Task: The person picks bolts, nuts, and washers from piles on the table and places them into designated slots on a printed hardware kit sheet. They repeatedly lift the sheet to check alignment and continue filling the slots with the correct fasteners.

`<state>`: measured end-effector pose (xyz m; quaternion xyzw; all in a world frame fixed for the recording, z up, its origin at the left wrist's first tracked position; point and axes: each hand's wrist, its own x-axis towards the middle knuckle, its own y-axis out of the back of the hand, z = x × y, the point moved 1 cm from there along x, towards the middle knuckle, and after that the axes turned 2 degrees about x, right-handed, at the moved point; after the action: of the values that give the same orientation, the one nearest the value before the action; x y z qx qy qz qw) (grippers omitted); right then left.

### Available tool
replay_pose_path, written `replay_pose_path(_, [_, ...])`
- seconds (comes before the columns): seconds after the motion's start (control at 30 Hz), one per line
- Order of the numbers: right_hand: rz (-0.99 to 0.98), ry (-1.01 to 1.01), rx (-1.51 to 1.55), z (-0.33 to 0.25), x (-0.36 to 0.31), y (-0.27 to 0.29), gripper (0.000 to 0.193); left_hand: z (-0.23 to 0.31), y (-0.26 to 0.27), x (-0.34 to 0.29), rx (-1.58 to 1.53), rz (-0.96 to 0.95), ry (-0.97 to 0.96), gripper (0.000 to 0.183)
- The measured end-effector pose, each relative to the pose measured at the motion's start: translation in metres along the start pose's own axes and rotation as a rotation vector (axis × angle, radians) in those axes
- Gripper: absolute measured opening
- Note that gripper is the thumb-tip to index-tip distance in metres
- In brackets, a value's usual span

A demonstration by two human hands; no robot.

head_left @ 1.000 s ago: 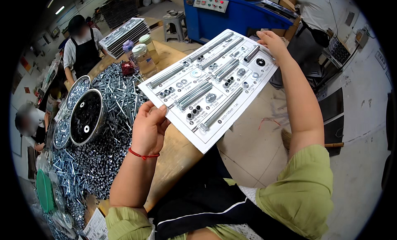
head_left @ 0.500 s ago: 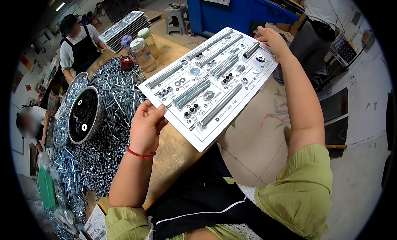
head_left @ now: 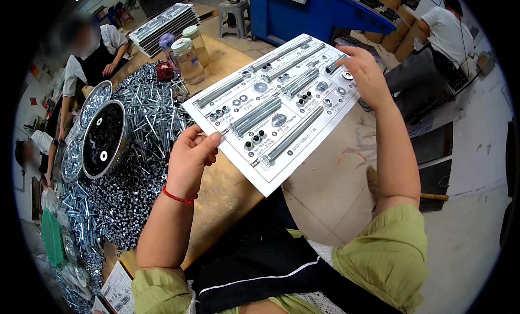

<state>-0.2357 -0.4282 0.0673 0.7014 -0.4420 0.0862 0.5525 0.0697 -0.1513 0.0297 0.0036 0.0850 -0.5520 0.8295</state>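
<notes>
A white printed hardware card (head_left: 303, 176) is held up, tilted, over the table's right edge. Long silver bolts, nuts, black-centred nuts and washers sit in rows on it. My left hand (head_left: 192, 157), a red cord at its wrist, pinches the card's left edge between thumb and fingers. At the far right corner my right hand (head_left: 365, 76) bends its fingers over the card's edge, close to a short dark-ended sleeve (head_left: 334, 65) and a black washer (head_left: 348, 74). How its thumb sits is partly hidden.
Left on the wooden table (head_left: 216, 216) lie heaped bolts (head_left: 146, 105), nuts (head_left: 130, 205) and a steel bowl (head_left: 127, 132) of black pieces. Jars (head_left: 188, 65) and stacked cards (head_left: 165, 30) stand behind. Co-workers (head_left: 89, 59) sit left; another person (head_left: 447, 35) is far right, beyond a blue machine (head_left: 319, 16).
My right hand's fingers have bent further in over the card's corner. The card has shifted slightly right within the view. A co-worker at the left has leaned and moved an arm.
</notes>
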Motion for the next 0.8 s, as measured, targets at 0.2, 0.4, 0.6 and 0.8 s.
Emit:
replay_pose_path(0.2, [-0.11, 0.015, -0.118, -0.037, -0.038, -0.001, 0.041, -0.004, -0.003, 0.005, -0.07, 0.004, -0.002, 0.03])
replay_pose_path(0.4, [-0.144, -0.045, -0.146, -0.044, -0.04, -0.01, 0.041, -0.003, 0.006, 0.004, -0.073, -0.018, -0.005, 0.028])
replay_pose_path(0.6, [-0.154, -0.051, -0.187, -0.076, -0.049, -0.043, 0.04, -0.019, 0.04, -0.009, -0.1, -0.015, -0.013, 0.028])
replay_pose_path(0.8, [0.054, 0.055, -0.177, -0.055, -0.051, -0.008, 0.044, -0.015, 0.013, -0.005, -0.114, 0.03, -0.013, 0.03])
